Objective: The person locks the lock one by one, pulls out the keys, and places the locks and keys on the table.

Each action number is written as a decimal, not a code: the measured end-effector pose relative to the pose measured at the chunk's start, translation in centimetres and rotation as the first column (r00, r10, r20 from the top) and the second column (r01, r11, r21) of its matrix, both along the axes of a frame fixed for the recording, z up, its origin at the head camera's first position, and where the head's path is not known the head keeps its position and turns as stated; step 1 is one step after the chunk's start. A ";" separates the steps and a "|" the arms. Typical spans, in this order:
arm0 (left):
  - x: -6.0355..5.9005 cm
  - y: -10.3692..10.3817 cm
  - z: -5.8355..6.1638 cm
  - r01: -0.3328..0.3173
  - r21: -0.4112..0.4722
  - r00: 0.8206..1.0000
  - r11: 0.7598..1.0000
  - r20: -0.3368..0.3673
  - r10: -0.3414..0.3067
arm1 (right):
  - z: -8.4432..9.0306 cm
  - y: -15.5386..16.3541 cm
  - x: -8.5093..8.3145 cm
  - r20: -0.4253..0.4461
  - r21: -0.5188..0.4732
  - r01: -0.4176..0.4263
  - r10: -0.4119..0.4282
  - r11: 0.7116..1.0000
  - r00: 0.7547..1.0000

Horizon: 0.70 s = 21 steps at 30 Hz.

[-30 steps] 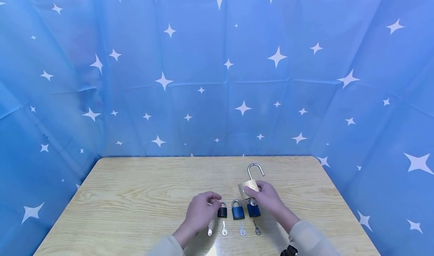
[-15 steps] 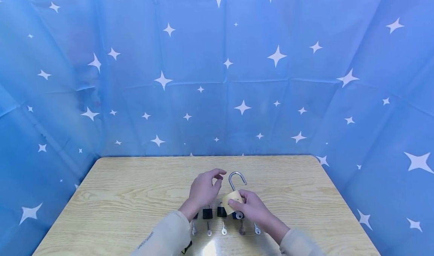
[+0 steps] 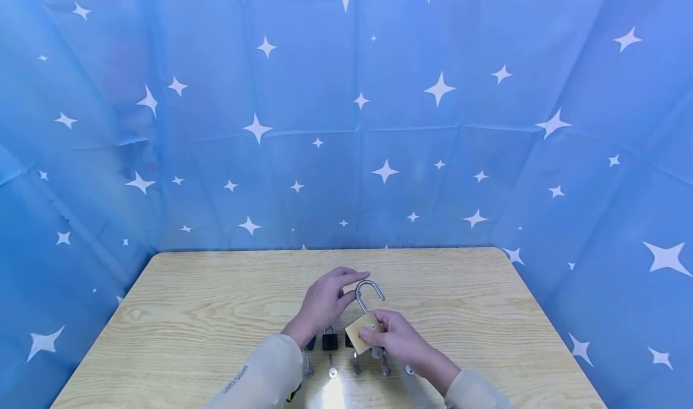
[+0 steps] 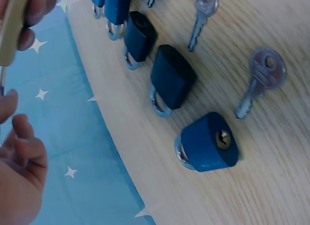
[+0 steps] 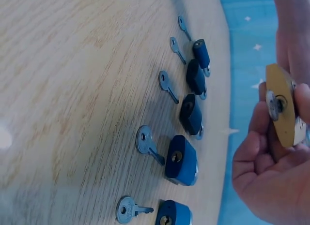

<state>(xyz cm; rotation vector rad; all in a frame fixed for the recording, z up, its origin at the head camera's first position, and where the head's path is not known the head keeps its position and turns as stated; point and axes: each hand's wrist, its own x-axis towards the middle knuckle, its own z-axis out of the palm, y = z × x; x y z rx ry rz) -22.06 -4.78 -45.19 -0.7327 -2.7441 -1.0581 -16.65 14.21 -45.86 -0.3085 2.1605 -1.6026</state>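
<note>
Above the near edge of the pale wooden table (image 3: 216,301), my right hand (image 3: 397,340) grips a brass padlock body with a silver shackle swung open (image 3: 361,329), fingers and thumb curled round the brass block. From the right wrist view a silver key (image 5: 272,105) sits in the lock's keyhole, just beside my thumb. My left hand (image 3: 325,301) is raised next to the shackle, thumb and forefinger stretched toward the steel loop with a narrow gap between them; I cannot tell whether they touch it, and they hold nothing. Below my hands lies a row of five small padlocks: two black ones (image 4: 172,80) in the middle, and blue ones (image 4: 208,145) at the ends. Each has a loose silver key (image 4: 259,80) lying just beside it on the wood. Behind the table hangs a blue cloth with white stars (image 3: 379,126).
</note>
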 end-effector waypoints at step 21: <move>0.0 -1.3 -1.5 -0.048 -0.040 0.991 0.998 0.126 0.053 | -0.7 -0.2 0.2 -0.093 0.070 0.123 -0.116 0.990 0.989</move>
